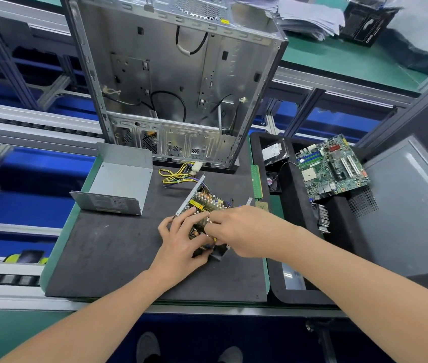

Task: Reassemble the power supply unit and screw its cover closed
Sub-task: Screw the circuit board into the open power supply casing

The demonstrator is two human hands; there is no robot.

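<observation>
Where: we find the open power supply unit (205, 205), a steel tray carrying a circuit board, finned heat sinks and yellow coils, lying on the dark grey foam mat (129, 258) just in front of the upright silver steel computer case (181, 74), a little right of its middle.

Hands: the left hand (181, 239) grips the unit's near-left edge, thumb outside and fingers over the board. The right hand (239, 231) reaches across with its fingers curled down among the components. Whether it pinches a part or only presses, we cannot tell.

Handling: we judge the unit stiff and fairly heavy for its bulk. Its board and coils look fragile and its fins sharp. We would lift it by the tray walls, never by the wires.

Cover: the grey folded sheet-metal cover (118, 184) sits in front of the case's left corner, well apart from the unit and not yet fitted. It looks light, rigid and thin-edged, so we would hold it by its two side walls.

Wires: the yellow-and-black wire bundle (178, 174) with its white plug lies between case and unit. It is limp, and we think it could snag under the cover.

Containers: the black foam-lined tray (275, 284) right of the case holds a green motherboard (333, 166), a silver hard drive (274, 150) and a small black fan (273, 180). A green memory stick (256, 182) stands along its left rim. The case itself holds loose black cables.
</observation>
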